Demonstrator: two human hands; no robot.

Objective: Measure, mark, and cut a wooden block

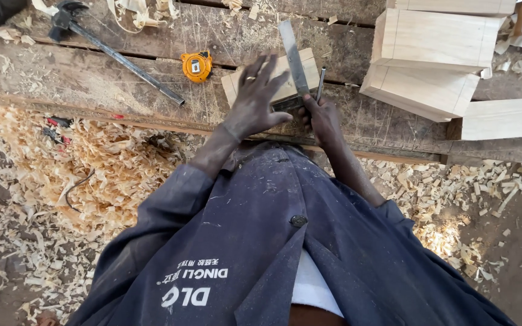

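Dark work coat (261,241) below; left hand (254,99) flat, fingers spread, pinning small wood block (285,75) on workbench (92,78), right hand (322,118) closed around steel square (294,60) and pencil (320,84); block looks light, rigid, likely slides, so hold it from the top.

Dusty navy work coat (261,241), pushed-up sleeves

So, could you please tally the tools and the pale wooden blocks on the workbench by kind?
Hammer: 1
Yellow tape measure: 1
Metal square blade, under the left hand: 1
Pencil, in the right hand: 1
Pale wooden blocks: 5, namely
Total: 9
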